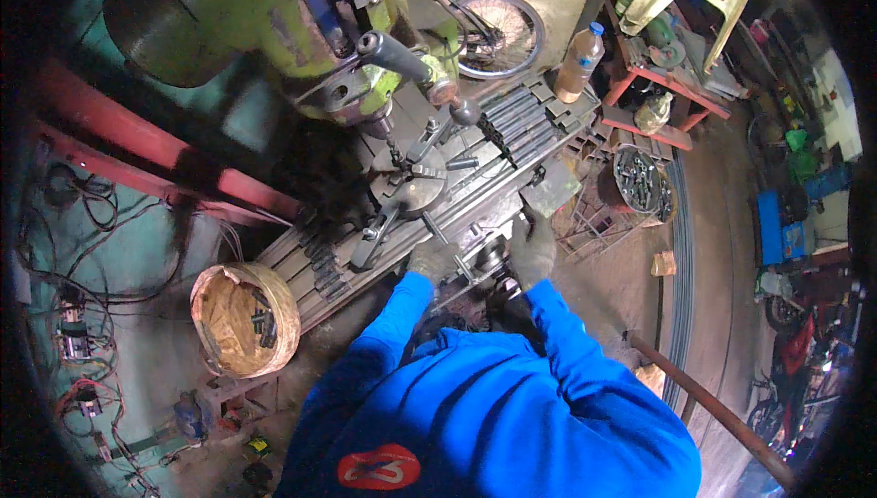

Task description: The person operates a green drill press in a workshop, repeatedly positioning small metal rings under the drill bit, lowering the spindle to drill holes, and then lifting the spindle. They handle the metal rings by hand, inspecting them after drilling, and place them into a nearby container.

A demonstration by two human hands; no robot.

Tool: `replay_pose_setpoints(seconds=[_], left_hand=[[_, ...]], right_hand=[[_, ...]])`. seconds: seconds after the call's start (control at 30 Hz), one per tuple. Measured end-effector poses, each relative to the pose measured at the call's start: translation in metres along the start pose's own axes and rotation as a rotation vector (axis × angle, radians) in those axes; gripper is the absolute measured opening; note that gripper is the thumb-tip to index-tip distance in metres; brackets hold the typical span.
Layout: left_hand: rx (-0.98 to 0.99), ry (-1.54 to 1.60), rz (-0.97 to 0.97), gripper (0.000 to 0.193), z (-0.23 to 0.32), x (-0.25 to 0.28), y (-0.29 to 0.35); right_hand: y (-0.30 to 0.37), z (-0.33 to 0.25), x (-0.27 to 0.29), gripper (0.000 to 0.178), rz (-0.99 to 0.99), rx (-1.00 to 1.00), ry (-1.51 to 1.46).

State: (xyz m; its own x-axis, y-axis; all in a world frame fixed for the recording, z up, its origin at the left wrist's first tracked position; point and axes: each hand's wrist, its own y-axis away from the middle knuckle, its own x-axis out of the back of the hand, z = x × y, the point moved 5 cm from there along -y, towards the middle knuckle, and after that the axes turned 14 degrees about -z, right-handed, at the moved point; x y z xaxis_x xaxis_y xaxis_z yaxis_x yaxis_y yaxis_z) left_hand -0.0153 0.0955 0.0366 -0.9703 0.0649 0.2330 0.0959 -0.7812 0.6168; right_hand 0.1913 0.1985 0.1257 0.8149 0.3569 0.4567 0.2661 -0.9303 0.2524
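My left hand (433,260), in a grey work glove, is closed at the front edge of the milling machine table (352,233). A thin metal rod (433,225) sticks out from its fingers toward the round chuck (416,189). My gloved right hand (533,249) is curled beside a round metal crank hub (493,256) below the table's front; its grip is partly hidden. Above the chuck, a drill bit (395,151) points down from the green machine head (283,37). Clamps (375,240) hold the chuck on the table, and a short dark pin (463,164) lies beside it.
Several dark rods (521,123) and a plastic bottle (580,64) rest on the table's right end. A tub of metal pieces (245,320) stands at the left end. A bucket of metal parts (644,178), a red stand (649,87) and long bars (679,270) are to the right.
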Motion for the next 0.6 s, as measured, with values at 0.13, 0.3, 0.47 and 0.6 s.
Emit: replay_pose_setpoints(seconds=[0.13, 0.3, 0.47, 0.6], left_hand=[[-0.241, -0.593, -0.100, 0.039, 0.040, 0.002, 0.019], [-0.619, 0.373, -0.620, 0.051, -0.008, 0.008, 0.004], [0.040, 1.255, -0.709, 0.049, 0.012, 0.005, 0.018], [0.042, 1.315, -0.736, 0.045, 0.010, 0.002, 0.010]], right_hand=[[0.070, 0.038, -0.039, 0.036, -0.235, 0.263, 0.361], [0.137, 0.000, -0.114, 0.042, -0.628, 0.674, 0.199], [0.126, 0.032, -0.106, 0.043, -0.494, -0.054, -0.391], [0.137, 0.043, -0.124, 0.047, -0.528, 0.300, -0.033]])
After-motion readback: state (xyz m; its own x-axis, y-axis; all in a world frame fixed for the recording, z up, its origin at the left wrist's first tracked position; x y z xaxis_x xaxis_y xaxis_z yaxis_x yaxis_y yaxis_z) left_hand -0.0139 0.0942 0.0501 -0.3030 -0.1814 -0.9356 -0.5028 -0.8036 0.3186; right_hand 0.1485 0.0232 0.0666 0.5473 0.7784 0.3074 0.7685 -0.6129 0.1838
